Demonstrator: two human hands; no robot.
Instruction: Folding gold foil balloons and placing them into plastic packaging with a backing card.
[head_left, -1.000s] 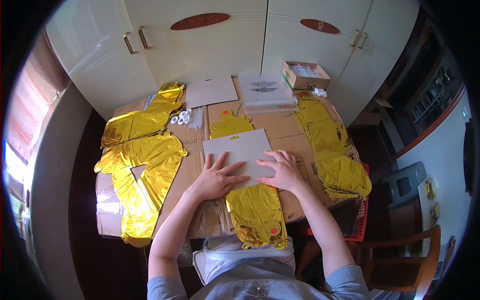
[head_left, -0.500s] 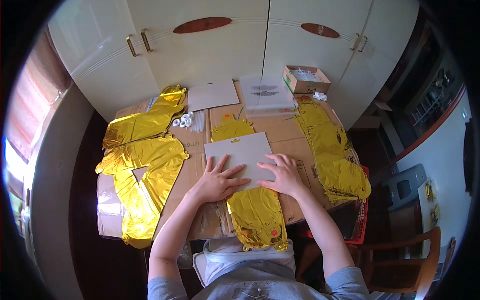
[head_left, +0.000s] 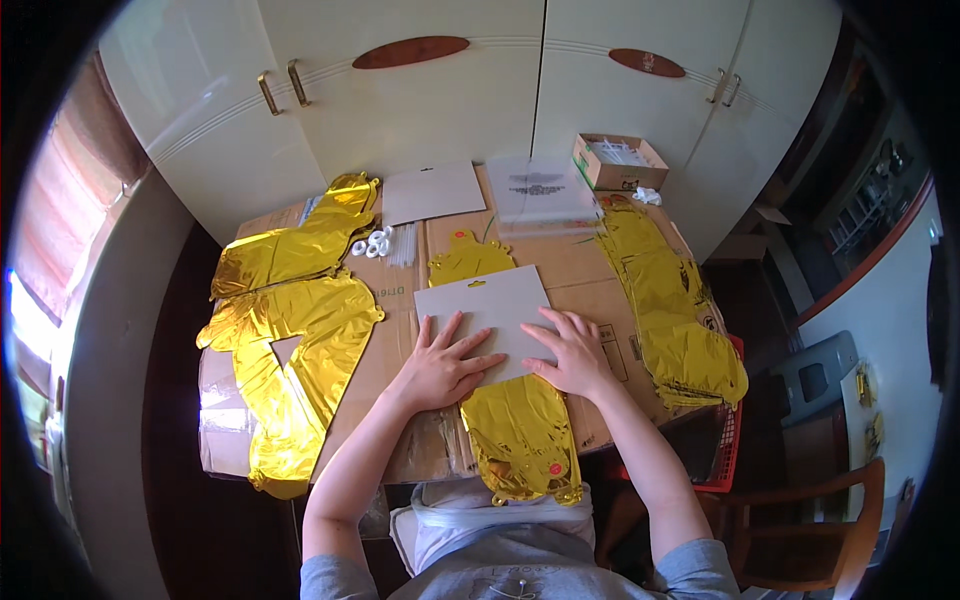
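Grey card sheet [head_left: 486, 312] lies flat on the cardboard-covered counter [head_left: 585, 275], right in front of the person, over a gold foil balloon [head_left: 518, 432] whose long axis runs away from the body: top end pokes out beyond the card's far edge, bottom end hangs over the near counter edge. Both hands sit on the card's near part. Left hand [head_left: 441, 366] flat, fingers spread, palm down on the near-left corner; right hand [head_left: 570, 351] likewise flat and open on the near-right edge. Neither grip closed round anything, just pressing. Card lies fwd of both wrists, about equal reach for each. Around: big stack of gold foil balloons [head_left: 290, 330] to the left, well apart from the hands; another gold pile [head_left: 680, 310] along the right edge. Farther back: second grey card [head_left: 433, 191], clear plastic bags [head_left: 540, 190], small white rings [head_left: 374, 243] w/ thin white sticks beside them, open cardboard box [head_left: 618, 161] at far right. Nothing between hands and card; nearest clutter is the gold pile right of the right hand.
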